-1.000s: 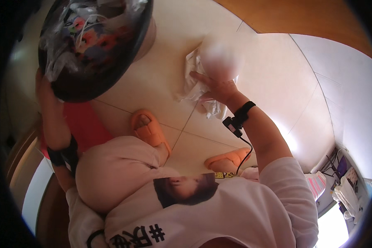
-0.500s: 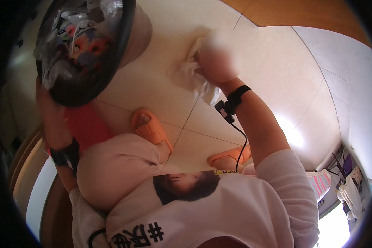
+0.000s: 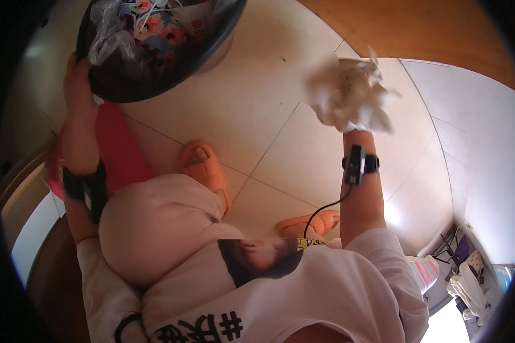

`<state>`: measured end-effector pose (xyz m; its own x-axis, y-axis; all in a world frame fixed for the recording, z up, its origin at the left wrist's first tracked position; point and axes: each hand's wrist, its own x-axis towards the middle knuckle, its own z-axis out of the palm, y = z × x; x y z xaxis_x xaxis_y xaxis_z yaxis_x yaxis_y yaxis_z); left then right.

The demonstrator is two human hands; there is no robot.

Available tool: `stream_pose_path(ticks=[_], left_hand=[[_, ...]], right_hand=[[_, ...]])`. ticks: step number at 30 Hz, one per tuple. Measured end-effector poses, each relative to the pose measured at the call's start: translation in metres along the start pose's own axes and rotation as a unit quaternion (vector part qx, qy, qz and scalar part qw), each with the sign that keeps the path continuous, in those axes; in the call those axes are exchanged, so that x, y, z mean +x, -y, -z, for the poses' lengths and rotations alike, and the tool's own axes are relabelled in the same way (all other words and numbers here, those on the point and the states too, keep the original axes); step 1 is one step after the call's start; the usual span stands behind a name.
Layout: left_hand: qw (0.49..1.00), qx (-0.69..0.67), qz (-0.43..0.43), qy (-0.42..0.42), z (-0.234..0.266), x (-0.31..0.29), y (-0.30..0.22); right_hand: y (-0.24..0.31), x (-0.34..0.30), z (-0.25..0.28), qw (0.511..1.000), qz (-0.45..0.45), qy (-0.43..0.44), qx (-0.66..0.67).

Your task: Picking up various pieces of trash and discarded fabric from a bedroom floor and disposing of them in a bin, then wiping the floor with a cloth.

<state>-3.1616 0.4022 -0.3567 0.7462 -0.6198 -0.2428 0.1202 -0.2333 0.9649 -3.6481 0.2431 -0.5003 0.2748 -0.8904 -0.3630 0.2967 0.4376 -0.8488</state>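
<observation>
My left hand [image 3: 80, 86] is closed on the near left edge of a dark-rimmed trash bin [image 3: 212, 52], which leans toward me. Inside the bin lie clear plastic bags [image 3: 111, 43], a white cord and a flower-patterned piece [image 3: 157, 31]. Out to the right, above the floor, my right hand holds a crumpled whitish paper or tissue [image 3: 357, 97]. That wad hides most of the hand and its fingers, and motion blurs its left part.
Pale floor tiles [image 3: 257, 131] lie beneath. Orange slippers [image 3: 203, 171] are on my feet. Something red [image 3: 123, 143] is beside my left forearm. A brown wooden panel [image 3: 418, 28] stands at the far right. A cable [image 3: 320, 211] runs from the device on my right wrist.
My right hand has lifted and moved right with the crumpled paper, which now covers the hand. The bin and my left hand have shifted up and slightly right in view.
</observation>
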Motion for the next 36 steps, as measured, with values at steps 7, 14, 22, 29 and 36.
stream_pose_path(ticks=[7, 14, 22, 29, 36], left_hand=[[1.000, -0.018, -0.015, 0.007, 0.015, -0.001, -0.005], [1.000, -0.012, 0.007, 0.009, 0.019, -0.002, -0.007], [1.000, -0.005, 0.007, 0.016, 0.019, 0.001, -0.005], [1.000, -0.022, 0.008, 0.014, 0.016, -0.004, -0.011], [1.000, 0.005, -0.018, 0.021, 0.008, -0.013, -0.017]], right_hand=[[-0.007, -0.040, 0.017, 0.967, -0.116, -0.054, 0.222], [-0.017, -0.036, -0.004, 0.674, -0.023, -0.272, -0.686], [-0.018, -0.050, -0.032, 0.582, 0.115, -0.031, -0.804], [-0.002, -0.064, -0.041, 0.535, 0.106, 0.060, -0.836], [0.019, 0.005, -0.030, 0.912, 0.019, -0.071, -0.404]])
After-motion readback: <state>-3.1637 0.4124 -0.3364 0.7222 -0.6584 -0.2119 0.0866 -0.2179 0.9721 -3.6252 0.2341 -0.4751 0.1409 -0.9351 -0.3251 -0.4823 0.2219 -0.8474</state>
